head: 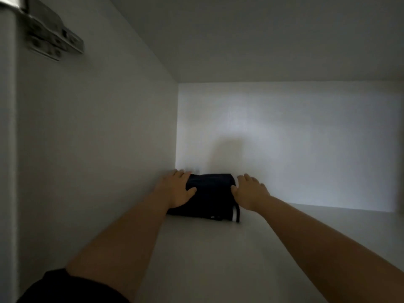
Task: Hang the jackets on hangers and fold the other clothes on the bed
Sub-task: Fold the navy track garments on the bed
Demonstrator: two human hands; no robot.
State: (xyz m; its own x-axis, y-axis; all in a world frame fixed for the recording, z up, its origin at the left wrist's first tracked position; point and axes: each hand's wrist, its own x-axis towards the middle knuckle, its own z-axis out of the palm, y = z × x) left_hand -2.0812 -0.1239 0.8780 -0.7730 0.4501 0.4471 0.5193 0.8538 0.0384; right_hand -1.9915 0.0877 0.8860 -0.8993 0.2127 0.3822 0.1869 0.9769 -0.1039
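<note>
Back-left on the wardrobe shelf point(218, 248), folded dark garment point(209, 193) lies near the side wall point(98, 149). Left hand point(177, 189) and right hand point(249, 191) bracket it: fingers fairly straight along its sides, thumbs on top, pressing rather than clenching. My read: push evenly from both sides, thumbs down so the fold holds, square it to the wall, lift off straight.

A white cabinet compartment fills the view. Its flat shelf point(218, 263) runs back to a pale back panel point(306, 138), brighter than the rest. A plain side panel point(98, 138) stands on the left and a top panel point(240, 36) closes it above. A blurred metal hinge point(52, 40) sits at upper left, beside the door edge point(7, 149).
</note>
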